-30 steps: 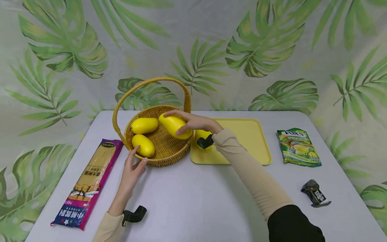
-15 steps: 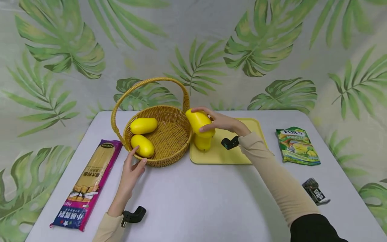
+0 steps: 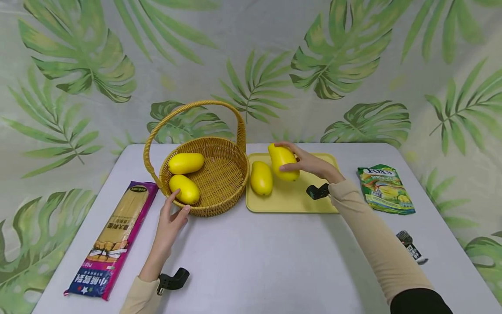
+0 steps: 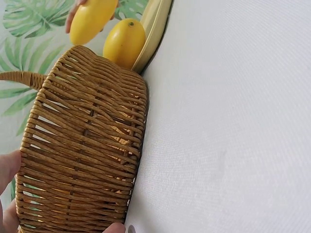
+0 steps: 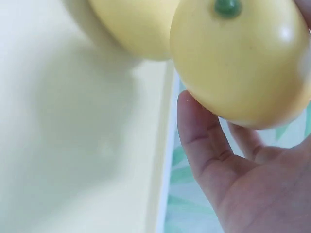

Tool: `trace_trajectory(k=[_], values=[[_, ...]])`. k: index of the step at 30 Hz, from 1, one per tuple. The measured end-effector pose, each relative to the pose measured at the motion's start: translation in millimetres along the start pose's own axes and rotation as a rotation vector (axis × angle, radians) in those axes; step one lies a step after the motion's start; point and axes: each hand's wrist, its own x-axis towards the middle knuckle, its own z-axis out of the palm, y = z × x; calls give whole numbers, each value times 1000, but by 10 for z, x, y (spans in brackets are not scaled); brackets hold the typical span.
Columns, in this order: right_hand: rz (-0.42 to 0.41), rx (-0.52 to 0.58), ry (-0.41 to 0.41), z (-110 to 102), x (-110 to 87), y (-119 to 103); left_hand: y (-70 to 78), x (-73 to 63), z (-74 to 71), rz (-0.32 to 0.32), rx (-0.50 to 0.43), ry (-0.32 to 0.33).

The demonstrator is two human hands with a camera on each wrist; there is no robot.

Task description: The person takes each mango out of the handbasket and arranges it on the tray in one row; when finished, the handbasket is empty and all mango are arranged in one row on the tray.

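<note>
My right hand (image 3: 307, 163) grips a yellow mango (image 3: 281, 161) above the pale yellow tray (image 3: 310, 200), fingers over the far side and thumb in front. In the right wrist view, the held mango (image 5: 238, 68) shows its green stem end. A second mango (image 3: 261, 179) lies on the tray's left part. Beside the tray stands a round wicker basket (image 3: 217, 174) with a tall handle, holding two mangoes, one behind (image 3: 186, 163) and one in front (image 3: 184, 189). My left hand (image 3: 170, 226) holds the basket's near-left rim, a fingertip by the front mango.
A long pasta packet (image 3: 113, 240) lies left of the basket. On the right are a green FOX'S candy bag (image 3: 386, 189) and a small black wrapped packet (image 3: 411, 247). A leaf-print cloth (image 3: 274, 78) hangs behind the white table (image 3: 251, 261).
My right hand has carried the mango rightward out of the basket to above the tray, uncovering the mango lying there. The left hand stays at the basket's rim.
</note>
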Motion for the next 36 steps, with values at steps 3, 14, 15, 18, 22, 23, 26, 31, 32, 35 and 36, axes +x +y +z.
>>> trace_trajectory(k=[3,14,15,18,22,23,26,31,32,35,36], values=[[23,0,37,-7,-41,92,3,1,0,-2,-1,-1],[107,86,93,87,-101,460,6,-9,0,2,-6,-4],[113,96,97,103,-101,483,7,-10,1,4,-6,-4],[147,101,103,145,-101,506,7,-11,3,6,-12,-3],[190,95,89,179,-80,511,7,-13,5,9,-20,-4],[195,91,86,184,-73,515,6,-14,5,9,-21,-5],[195,69,84,194,-66,531,3,-16,3,9,-22,-6],[184,4,86,222,-87,539,1,-17,5,11,-23,-7],[181,-1,84,228,-93,539,1,-16,5,12,-24,-6],[174,-7,79,250,-112,516,0,-13,7,12,-23,-5],[173,-13,81,255,-119,505,-1,-11,7,13,-23,-4]])
